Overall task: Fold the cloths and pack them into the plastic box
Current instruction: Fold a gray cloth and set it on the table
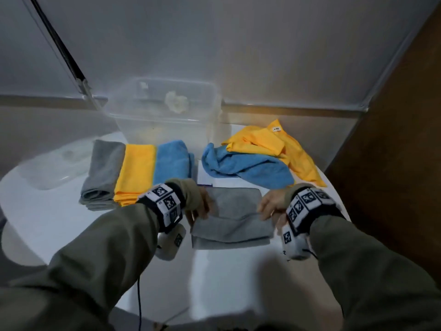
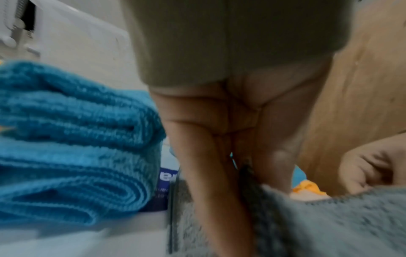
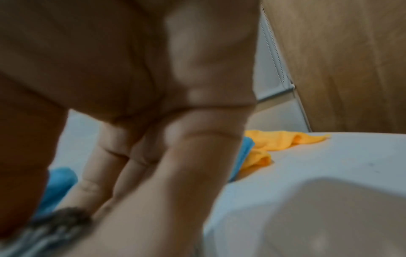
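A grey cloth (image 1: 232,219) lies partly folded on the white table (image 1: 71,223) between my hands. My left hand (image 1: 199,209) pinches its left edge; in the left wrist view the fingers (image 2: 211,173) close on the grey cloth (image 2: 318,222). My right hand (image 1: 269,207) pinches the right edge, and the right wrist view shows grey cloth (image 3: 54,224) under the fingers (image 3: 175,173). Three folded cloths lie side by side to the left: grey (image 1: 102,170), yellow (image 1: 134,173), blue (image 1: 173,162). The clear plastic box (image 1: 162,111) stands behind them.
An unfolded blue cloth (image 1: 245,167) and an unfolded yellow cloth (image 1: 274,146) lie heaped at the back right. A clear lid (image 1: 52,163) rests at the left. A brown wooden panel (image 1: 393,139) rises along the table's right side.
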`<state>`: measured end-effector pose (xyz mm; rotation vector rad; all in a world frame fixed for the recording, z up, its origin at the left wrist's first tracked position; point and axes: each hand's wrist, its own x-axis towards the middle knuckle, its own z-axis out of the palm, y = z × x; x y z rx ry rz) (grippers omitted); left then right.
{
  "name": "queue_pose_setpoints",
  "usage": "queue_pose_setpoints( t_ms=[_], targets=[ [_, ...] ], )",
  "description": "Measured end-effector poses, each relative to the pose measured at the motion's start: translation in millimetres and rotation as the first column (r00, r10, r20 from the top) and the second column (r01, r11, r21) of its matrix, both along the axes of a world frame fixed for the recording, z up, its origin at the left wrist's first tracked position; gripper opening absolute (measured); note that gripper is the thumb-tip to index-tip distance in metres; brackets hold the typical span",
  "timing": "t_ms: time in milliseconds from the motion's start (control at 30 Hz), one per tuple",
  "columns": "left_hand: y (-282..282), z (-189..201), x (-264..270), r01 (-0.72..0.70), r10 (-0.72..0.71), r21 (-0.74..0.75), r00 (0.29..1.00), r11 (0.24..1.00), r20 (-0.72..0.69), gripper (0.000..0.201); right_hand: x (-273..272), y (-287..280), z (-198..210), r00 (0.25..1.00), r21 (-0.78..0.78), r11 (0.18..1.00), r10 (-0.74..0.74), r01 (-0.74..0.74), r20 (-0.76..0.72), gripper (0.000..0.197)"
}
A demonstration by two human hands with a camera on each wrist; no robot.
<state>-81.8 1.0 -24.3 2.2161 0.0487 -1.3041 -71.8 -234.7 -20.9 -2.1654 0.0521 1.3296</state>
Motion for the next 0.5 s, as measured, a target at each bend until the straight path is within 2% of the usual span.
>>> queue_pose_setpoints(
  t_ms=[33,100,167,200,267,333,400,500],
  targets=[
    [-4.6,-6.6,-1.9,0.038,-0.037,0.041,0.999,0.998,-0.016,0.016,-2.7,1.1,-8.3,1.000,-0.007,1.000,-0.008,0.008,-0.016,0.016],
    [-5.8,-12.4,8.7,0.178,-0.210,0.246,0.972,0.953,0.108,0.029,-1.7,3.0,-18.6,0.999,-0.033,0.998,-0.046,0.047,0.014,0.014],
    [-6.4,-9.0,24.7,0.227,-0.390,0.459,0.871,0.859,0.299,0.037,7.2,3.6,-26.7,0.985,-0.075,0.995,-0.059,0.072,0.159,0.009],
    [-7.1,-7.0,32.2,0.215,-0.422,0.501,0.838,0.838,0.347,0.036,13.8,4.8,-31.5,0.965,-0.083,0.992,-0.072,0.096,0.254,0.009],
    [-9.6,-7.2,46.0,0.196,-0.447,0.532,0.801,0.824,0.398,0.032,27.3,8.5,-43.1,0.902,-0.077,0.982,-0.125,0.171,0.412,0.008],
    [-12.4,-11.1,53.7,0.172,-0.450,0.543,0.781,0.822,0.434,0.031,39.6,11.2,-52.0,0.849,-0.147,0.970,-0.091,0.195,0.520,0.011],
    [-14.3,-18.9,57.8,0.171,-0.457,0.545,0.769,0.821,0.447,0.035,45.0,15.9,-54.9,0.850,-0.251,0.955,-0.001,0.156,0.527,0.022],
    [-18.3,-41.1,57.9,0.258,-0.545,0.588,0.746,0.767,0.384,0.047,46.8,21.8,-64.2,0.873,-0.393,0.919,0.219,-0.035,0.436,0.046]
  ],
)
